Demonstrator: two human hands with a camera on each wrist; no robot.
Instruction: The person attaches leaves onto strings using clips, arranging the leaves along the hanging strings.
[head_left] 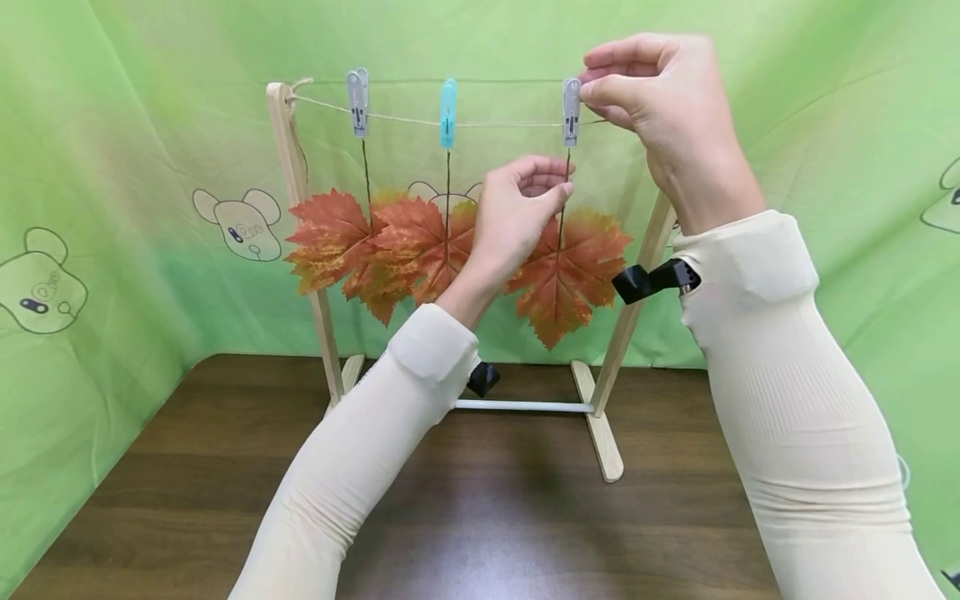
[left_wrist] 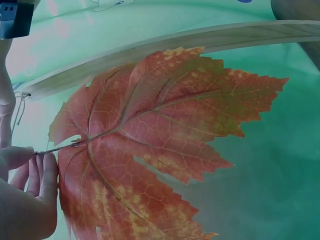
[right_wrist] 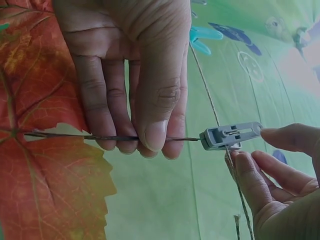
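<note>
A grey clothespin [head_left: 571, 112] stands upright on the string, with a dark stem running down from its lower end to an orange-red artificial maple leaf [head_left: 562, 267]. My left hand [head_left: 517, 200] pinches that stem between thumb and fingers, above the leaf blade. In the right wrist view the stem [right_wrist: 110, 138] passes under the left thumb and reaches the clip's mouth. My right hand [head_left: 667, 108] holds the clothespin's upper end, thumb at one handle tip and fingers behind. The left wrist view shows the leaf [left_wrist: 145, 115] spread out beside the left fingers.
Two more maple leaves hang to the left, from another grey clothespin [head_left: 358, 104] and a blue clothespin [head_left: 448, 114]. Wooden posts [head_left: 285, 142] carry the strings, with a white bar [head_left: 525, 407] low between them. The frame stands on a brown table [head_left: 420, 517] before green cloth.
</note>
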